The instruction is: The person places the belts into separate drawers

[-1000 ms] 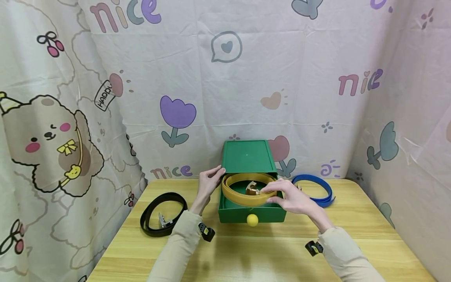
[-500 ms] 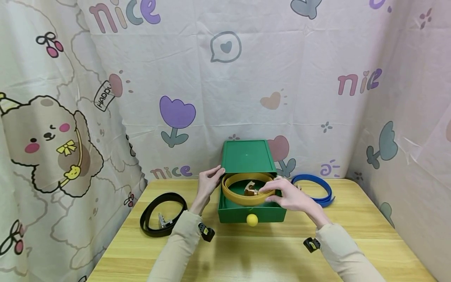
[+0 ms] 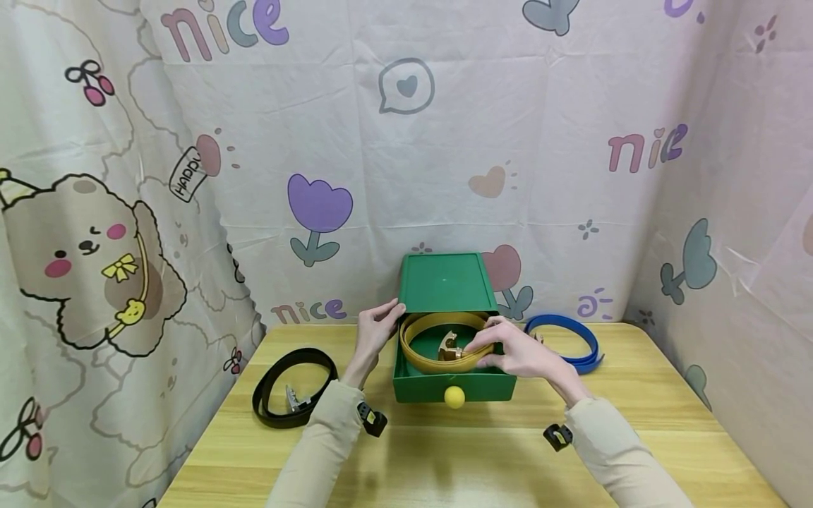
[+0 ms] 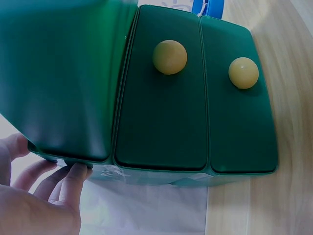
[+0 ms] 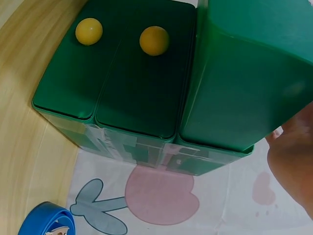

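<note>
A coiled yellow belt with a gold buckle lies within the pulled-out top drawer of a green drawer cabinet. My right hand pinches the belt's right side, thumb in front and fingers inside the coil. My left hand holds the cabinet's upper left front corner. In the left wrist view its fingertips touch the cabinet's side. From the right wrist camera, the drawer hides the belt and most of my right hand.
Two lower drawers with yellow round knobs stay closed. A coiled black belt with a silver buckle lies on the wooden table at left. To the right rests a coiled blue belt. A printed curtain hangs behind.
My right hand has shifted slightly left with the yellow belt, which has sunk a little deeper into the drawer. My left hand stays on the cabinet corner.
</note>
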Demonstrator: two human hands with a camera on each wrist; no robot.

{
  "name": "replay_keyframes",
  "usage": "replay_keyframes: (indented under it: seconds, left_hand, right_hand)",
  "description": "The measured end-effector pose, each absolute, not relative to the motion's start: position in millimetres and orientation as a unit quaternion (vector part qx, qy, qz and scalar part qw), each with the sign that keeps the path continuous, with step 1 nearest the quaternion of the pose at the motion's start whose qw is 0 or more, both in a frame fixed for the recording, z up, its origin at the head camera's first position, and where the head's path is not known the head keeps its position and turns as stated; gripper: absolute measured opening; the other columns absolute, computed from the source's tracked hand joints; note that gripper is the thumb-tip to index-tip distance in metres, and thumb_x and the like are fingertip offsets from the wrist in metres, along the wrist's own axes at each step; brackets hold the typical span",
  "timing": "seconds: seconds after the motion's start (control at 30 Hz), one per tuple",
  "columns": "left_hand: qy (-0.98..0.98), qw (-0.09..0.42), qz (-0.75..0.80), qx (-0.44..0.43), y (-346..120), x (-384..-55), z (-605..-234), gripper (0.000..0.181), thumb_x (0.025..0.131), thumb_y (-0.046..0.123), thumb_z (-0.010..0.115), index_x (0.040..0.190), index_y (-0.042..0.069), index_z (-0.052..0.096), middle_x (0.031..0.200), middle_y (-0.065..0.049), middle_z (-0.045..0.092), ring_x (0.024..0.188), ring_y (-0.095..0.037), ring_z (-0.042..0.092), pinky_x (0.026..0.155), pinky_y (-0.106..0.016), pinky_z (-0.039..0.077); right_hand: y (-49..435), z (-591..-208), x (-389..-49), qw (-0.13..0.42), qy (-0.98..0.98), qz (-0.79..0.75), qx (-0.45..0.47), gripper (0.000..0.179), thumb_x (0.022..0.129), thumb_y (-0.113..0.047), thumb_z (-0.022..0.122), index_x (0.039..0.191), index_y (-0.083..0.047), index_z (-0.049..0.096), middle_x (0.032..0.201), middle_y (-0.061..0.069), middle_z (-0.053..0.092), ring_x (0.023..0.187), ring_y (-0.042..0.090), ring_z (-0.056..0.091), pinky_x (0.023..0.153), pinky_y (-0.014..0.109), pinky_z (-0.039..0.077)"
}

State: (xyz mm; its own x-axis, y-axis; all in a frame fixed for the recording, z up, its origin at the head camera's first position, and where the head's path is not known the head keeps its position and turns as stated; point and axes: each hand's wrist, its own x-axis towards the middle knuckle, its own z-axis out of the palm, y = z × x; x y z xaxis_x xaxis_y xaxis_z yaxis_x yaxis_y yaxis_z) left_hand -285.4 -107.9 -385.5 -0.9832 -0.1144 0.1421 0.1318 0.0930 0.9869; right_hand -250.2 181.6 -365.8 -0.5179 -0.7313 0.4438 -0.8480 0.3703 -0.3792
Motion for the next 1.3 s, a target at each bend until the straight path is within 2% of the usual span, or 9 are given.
replay_keyframes:
  seconds: [0.23,0.33,0.63,0.73,0.93,1.17,1.3]
  left_hand:
    - [-0.736,0.093,-0.671,-0.002,-107,-285,-385,0.039,0.095,0.026,0.071,0.130,0.009,0.069,0.133,-0.012,0.068,0.121,-0.023,0.065,0.090,-0.026,0.059]
    - [-0.737,0.093,-0.670,-0.001,-106,-284,-384,0.039,0.095,0.026,0.071,0.130,0.009,0.069,0.132,-0.013,0.068,0.121,-0.024,0.065,0.091,-0.027,0.059]
    - [-0.738,0.097,-0.667,-0.009,-108,-284,-386,0.040,0.095,0.026,0.070,0.131,0.007,0.068,0.135,-0.013,0.066,0.124,-0.028,0.064,0.096,-0.034,0.058]
    - [-0.739,0.099,-0.667,-0.011,-108,-284,-386,0.040,0.095,0.026,0.070,0.131,0.007,0.068,0.135,-0.013,0.067,0.123,-0.028,0.065,0.096,-0.033,0.058]
    - [-0.741,0.101,-0.664,-0.009,-108,-285,-386,0.040,0.095,0.026,0.070,0.130,0.007,0.069,0.134,-0.013,0.067,0.121,-0.027,0.066,0.092,-0.030,0.059]
    - [-0.740,0.103,-0.665,-0.005,-108,-284,-384,0.040,0.094,0.027,0.071,0.129,0.008,0.070,0.131,-0.014,0.068,0.114,-0.025,0.069,0.083,-0.021,0.057]
    - [-0.740,0.101,-0.665,-0.005,-108,-285,-385,0.040,0.094,0.028,0.071,0.130,0.008,0.069,0.131,-0.016,0.068,0.109,-0.021,0.069,0.087,-0.026,0.058]
  right_hand:
    - [180,-363,-250,0.057,-0.842,0.278,0.459,0.024,0.085,-0.006,0.078,0.109,-0.012,0.079,0.103,0.000,0.079,0.106,0.025,0.064,0.104,0.053,0.040]
    - [180,-363,-249,0.045,-0.848,0.271,0.453,0.024,0.085,-0.007,0.078,0.108,-0.014,0.079,0.103,-0.002,0.079,0.107,0.025,0.063,0.105,0.053,0.040]
    - [178,-360,-250,0.044,-0.854,0.232,0.464,0.025,0.082,-0.005,0.081,0.105,-0.016,0.081,0.099,-0.003,0.079,0.094,0.017,0.062,0.086,0.033,0.043]
    - [177,-359,-250,0.035,-0.855,0.224,0.467,0.024,0.083,-0.005,0.080,0.105,-0.016,0.081,0.100,-0.003,0.079,0.095,0.016,0.064,0.085,0.030,0.045]
    - [174,-357,-252,0.005,-0.852,0.222,0.475,0.024,0.084,-0.001,0.079,0.104,-0.014,0.081,0.100,-0.001,0.080,0.094,0.015,0.072,0.085,0.029,0.058]
    - [172,-354,-252,-0.015,-0.856,0.218,0.468,0.022,0.084,0.000,0.078,0.101,-0.014,0.082,0.097,-0.002,0.080,0.091,0.012,0.072,0.082,0.026,0.060]
    - [171,-355,-252,-0.010,-0.855,0.212,0.473,0.022,0.084,0.001,0.078,0.100,-0.012,0.082,0.097,-0.001,0.080,0.089,0.012,0.072,0.079,0.025,0.060]
